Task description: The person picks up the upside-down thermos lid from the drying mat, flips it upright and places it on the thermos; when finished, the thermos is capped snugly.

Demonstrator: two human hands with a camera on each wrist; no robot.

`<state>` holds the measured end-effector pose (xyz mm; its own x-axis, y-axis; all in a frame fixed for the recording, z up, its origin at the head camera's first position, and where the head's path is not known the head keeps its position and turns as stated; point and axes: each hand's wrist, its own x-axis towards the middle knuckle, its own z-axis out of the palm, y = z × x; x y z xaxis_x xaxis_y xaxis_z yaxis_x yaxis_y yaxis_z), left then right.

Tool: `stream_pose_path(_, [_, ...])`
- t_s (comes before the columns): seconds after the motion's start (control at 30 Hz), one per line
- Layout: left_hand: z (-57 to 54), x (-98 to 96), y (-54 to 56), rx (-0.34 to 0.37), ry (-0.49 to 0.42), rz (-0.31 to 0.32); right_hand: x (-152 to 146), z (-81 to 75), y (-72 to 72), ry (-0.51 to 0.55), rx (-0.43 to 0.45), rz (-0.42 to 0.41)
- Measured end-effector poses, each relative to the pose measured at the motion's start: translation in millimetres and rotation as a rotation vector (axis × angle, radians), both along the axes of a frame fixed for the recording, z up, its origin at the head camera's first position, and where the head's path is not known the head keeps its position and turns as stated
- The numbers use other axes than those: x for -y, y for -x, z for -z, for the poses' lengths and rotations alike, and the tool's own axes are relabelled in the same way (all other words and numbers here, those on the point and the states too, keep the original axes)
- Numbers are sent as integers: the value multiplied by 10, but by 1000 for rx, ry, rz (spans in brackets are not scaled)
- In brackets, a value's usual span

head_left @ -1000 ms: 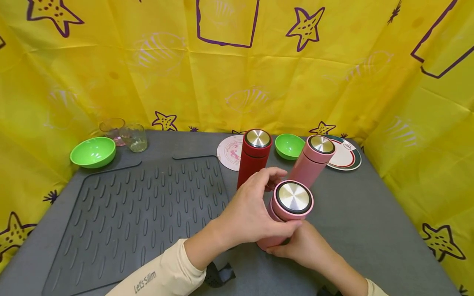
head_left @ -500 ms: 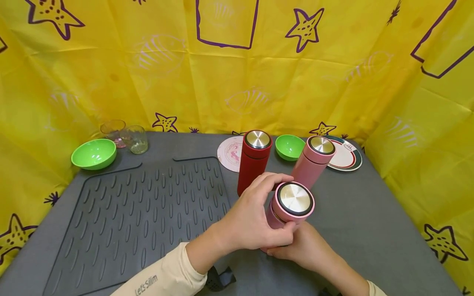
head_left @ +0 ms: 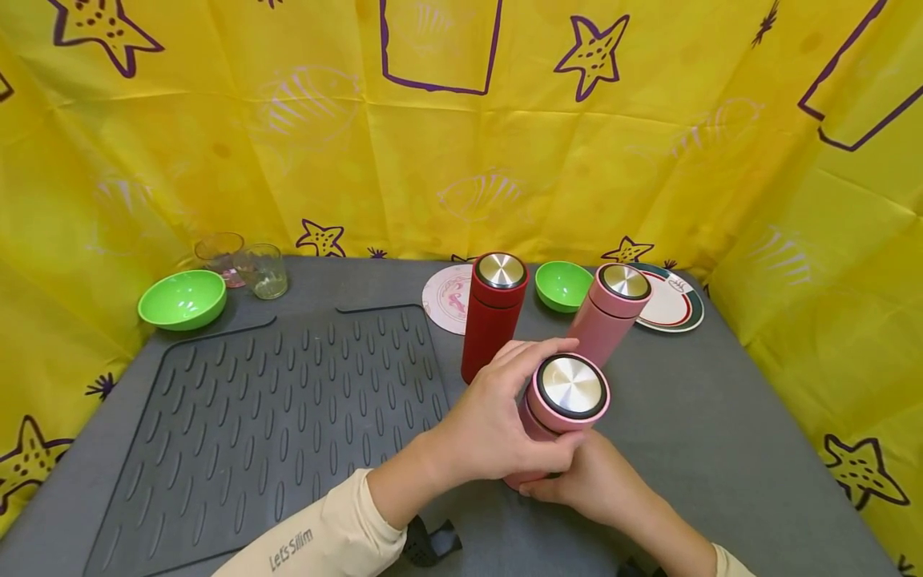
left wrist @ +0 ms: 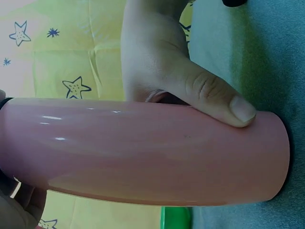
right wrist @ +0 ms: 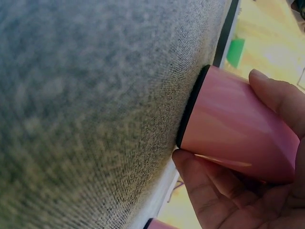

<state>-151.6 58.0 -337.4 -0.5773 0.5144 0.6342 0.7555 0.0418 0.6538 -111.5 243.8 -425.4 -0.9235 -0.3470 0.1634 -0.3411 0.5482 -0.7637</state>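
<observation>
A pink thermos bottle [head_left: 573, 386] with a shiny steel lid top stands close to me, tilted slightly in the head view. Around its lid end curls my left hand [head_left: 483, 433], thumb on the near side and index finger at the far side. My right hand [head_left: 606, 481] grips the lower body. In the left wrist view, the right thumb [left wrist: 214, 98] lies along the bottle near its base. The right wrist view has the black-rimmed base of the pink bottle [right wrist: 238, 124] at the cloth, fingers beneath. Just behind stand a red thermos bottle [head_left: 493, 320] and a second pink one [head_left: 609, 316].
A dark ribbed drying mat [head_left: 288, 425] covers the left of the grey table. Green bowls [head_left: 183, 300] [head_left: 563, 286], glass cups [head_left: 262, 271], a round pink-white mat [head_left: 447, 298] and a rimmed plate [head_left: 674, 300] stand at the back, before a yellow curtain [head_left: 461, 160].
The left index finger has moved rightward round the far side of the lid, and the fingers have closed in on it. The right hand and the bottle have hardly moved.
</observation>
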Motion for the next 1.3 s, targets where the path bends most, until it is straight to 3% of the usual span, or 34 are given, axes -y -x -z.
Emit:
stream_pose_path(0.07, [-5,-1,-8,19,15,10,1,-8,-4,13,9,-4])
stream_pose_path(0.17, [-1,-2,-42,101,22,20,6,-13,-3,35,-1,-31])
stream_pose_path(0.33, [33,-29,-106,216,-42,-38,9,-7,10,26,-52,-45])
stream_pose_path(0.43, [42,-37,-102,175,-70,-80,3,-3,7,16,-38,-23])
stream_pose_path(0.5, [40,-30,-82,112,-65,-92,-3,-1,2,7,-22,-7])
stream_pose_path(0.67, [38,-7,-34,18,-31,-65,-10,-5,-1,-3,27,9])
stream_pose_path(0.77, [41,3,-34,25,-4,-33,-7,-13,-3,-6,36,6])
stream_pose_path(0.87, [45,3,-62,100,6,-10,-5,-18,1,2,13,-12])
stream_pose_path(0.97, [51,-29,-107,194,-12,-24,-8,-12,4,9,-20,-24])
stream_pose_path(1.03, [61,-59,-127,213,-37,-57,-13,-3,6,8,-45,-31])
stream_pose_path(1.2, [92,-75,-85,105,-80,-90,-17,5,-3,26,-9,-24])
stream_pose_path(1.3, [96,-43,-39,65,-83,-31,-12,-2,-12,23,19,-18])
